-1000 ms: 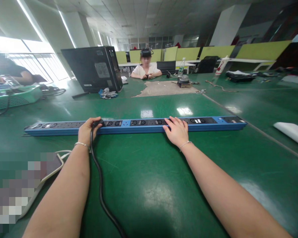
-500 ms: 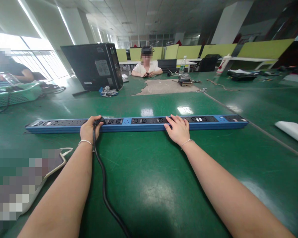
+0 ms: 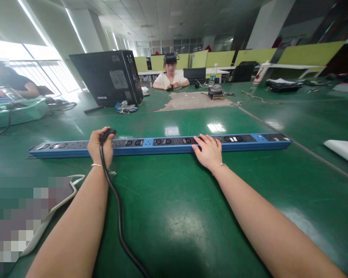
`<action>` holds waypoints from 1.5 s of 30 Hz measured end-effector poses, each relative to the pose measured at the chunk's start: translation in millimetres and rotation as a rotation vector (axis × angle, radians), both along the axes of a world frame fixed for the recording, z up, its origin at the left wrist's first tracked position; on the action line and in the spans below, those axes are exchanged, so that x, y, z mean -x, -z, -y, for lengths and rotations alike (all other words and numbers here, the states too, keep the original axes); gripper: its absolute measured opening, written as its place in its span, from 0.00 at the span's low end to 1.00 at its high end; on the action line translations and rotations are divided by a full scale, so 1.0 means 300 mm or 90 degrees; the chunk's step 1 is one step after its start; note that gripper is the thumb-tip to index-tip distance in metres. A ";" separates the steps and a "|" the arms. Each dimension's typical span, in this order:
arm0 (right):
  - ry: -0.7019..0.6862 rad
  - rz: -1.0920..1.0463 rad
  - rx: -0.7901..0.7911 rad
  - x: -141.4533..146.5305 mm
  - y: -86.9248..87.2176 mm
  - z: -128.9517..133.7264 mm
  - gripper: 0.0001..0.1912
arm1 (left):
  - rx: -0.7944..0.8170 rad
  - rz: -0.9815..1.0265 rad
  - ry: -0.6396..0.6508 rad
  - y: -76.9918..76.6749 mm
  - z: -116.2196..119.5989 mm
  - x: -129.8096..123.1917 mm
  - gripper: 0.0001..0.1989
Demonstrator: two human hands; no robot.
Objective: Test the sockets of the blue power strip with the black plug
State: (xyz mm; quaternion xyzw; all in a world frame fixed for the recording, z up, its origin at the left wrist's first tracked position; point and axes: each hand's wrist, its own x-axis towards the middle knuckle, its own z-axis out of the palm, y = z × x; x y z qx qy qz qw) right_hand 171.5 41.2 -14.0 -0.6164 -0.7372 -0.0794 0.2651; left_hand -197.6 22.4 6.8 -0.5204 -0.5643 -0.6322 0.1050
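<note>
A long blue power strip (image 3: 162,150) with black socket sections lies across the green table. Above its left part, my left hand (image 3: 100,144) grips a black plug (image 3: 108,134), which is raised off the sockets. From the plug a black cable (image 3: 118,216) runs down past my left wrist to the bottom of the view. My right hand (image 3: 208,150) rests on the strip right of its middle, fingers spread over the top and holding nothing.
Behind the strip stand a black computer case (image 3: 104,79), a glove (image 3: 126,107) and a bottle (image 3: 213,75). A person (image 3: 171,77) sits opposite, another at far left beside a green basket (image 3: 26,112). A white object (image 3: 343,152) lies right.
My left hand has lifted the plug up and slightly left, away from the strip's sockets. My right hand has stayed on the strip.
</note>
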 end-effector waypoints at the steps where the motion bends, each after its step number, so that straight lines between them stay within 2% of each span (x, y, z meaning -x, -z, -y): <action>1: 0.000 -0.001 0.001 0.000 0.000 0.000 0.22 | 0.010 0.000 0.040 0.000 -0.009 -0.023 0.15; 4: 0.003 -0.003 0.006 0.002 -0.003 0.002 0.22 | 0.143 -0.037 0.117 0.004 -0.030 -0.115 0.15; 8: 0.001 -0.007 0.011 0.004 -0.007 0.006 0.22 | 0.236 -0.088 0.092 -0.014 -0.033 -0.239 0.16; 11: 0.001 -0.013 0.014 0.004 -0.009 0.006 0.22 | 0.288 -0.126 0.070 -0.032 -0.026 -0.283 0.16; 22: 0.001 -0.017 0.019 0.005 -0.013 0.008 0.22 | 0.287 -0.195 0.033 -0.009 -0.030 -0.260 0.17; 30: 0.001 -0.019 0.023 0.006 -0.014 0.008 0.22 | 0.315 -0.284 0.072 -0.006 -0.025 -0.264 0.15; 37: -0.002 -0.014 0.028 0.003 -0.015 0.009 0.22 | 0.259 -0.296 0.069 0.030 -0.011 -0.264 0.15; 45: -0.007 0.000 0.044 0.002 -0.024 0.013 0.23 | 0.248 -0.274 0.081 0.038 -0.017 -0.264 0.14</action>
